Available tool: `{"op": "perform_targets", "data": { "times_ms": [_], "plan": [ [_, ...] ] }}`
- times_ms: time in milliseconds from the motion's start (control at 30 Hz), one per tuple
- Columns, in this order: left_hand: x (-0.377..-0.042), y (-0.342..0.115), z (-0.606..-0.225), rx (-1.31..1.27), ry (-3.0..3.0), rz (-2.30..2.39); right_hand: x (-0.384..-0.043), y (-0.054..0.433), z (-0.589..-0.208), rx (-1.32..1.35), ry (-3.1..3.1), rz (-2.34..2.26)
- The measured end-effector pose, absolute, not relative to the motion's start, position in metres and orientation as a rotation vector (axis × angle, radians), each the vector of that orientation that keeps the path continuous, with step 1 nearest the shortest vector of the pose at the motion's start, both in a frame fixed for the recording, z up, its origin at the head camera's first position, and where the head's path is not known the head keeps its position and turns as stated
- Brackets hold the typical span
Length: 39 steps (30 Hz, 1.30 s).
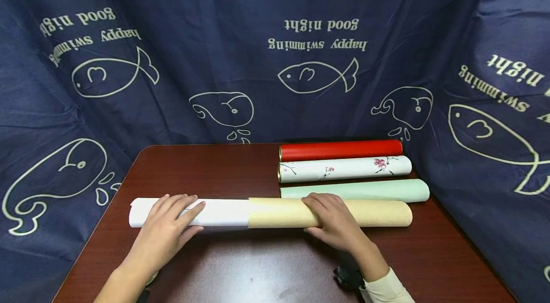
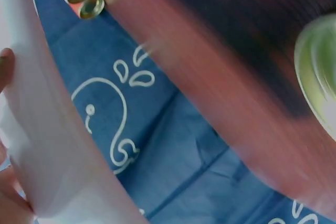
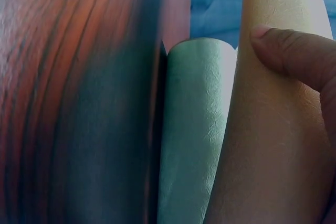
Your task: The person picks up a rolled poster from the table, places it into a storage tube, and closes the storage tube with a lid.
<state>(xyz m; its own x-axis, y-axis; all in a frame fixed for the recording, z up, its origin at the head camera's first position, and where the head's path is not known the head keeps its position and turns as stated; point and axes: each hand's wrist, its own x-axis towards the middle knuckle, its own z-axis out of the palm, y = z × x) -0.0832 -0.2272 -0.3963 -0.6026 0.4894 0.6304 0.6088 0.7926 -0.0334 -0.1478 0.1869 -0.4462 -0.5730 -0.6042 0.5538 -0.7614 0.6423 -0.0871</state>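
A white paper roll (image 1: pixel 223 212) lies crosswise in line with a pale yellow tube (image 1: pixel 275 213). Its right end meets the tube's left mouth; any part inside is hidden. My left hand (image 1: pixel 165 229) holds the roll near its left part, fingers over the top and thumb on the near side. In the left wrist view the roll (image 2: pixel 58 124) shows a long smooth side. Around the tube's middle, my right hand (image 1: pixel 333 222) grips with fingers on top and thumb in front. The right wrist view shows this thumb pressed along the yellow tube (image 3: pixel 273 129).
Behind lie a mint green tube (image 1: pixel 365 191), a white tube with pink blossoms (image 1: pixel 343 169) and a red tube (image 1: pixel 339 150). A round gold-rimmed lid-like piece (image 2: pixel 320 72) is at the left wrist view's edge. Dark blue patterned cloth (image 1: pixel 258 55) surrounds the brown table (image 1: pixel 206 169).
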Motion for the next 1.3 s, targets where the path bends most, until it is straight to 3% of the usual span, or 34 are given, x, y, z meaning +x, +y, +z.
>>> {"op": "perform_targets", "data": {
  "times_ms": [600,1067,1300],
  "plan": [
    [-0.094,-0.157,-0.407,-0.954,-2.344,-0.202,-0.141,0.171,-0.448,1.084,-2.38,0.429],
    [-0.086,-0.22,-0.391,-0.782,-2.374,-0.334,-0.145,0.183,-0.445,1.058,-2.409,0.427],
    [-0.09,-0.209,-0.397,-0.799,-2.371,-0.479,-0.144,0.183,-0.445,1.055,-2.401,0.435]
  ]
}}
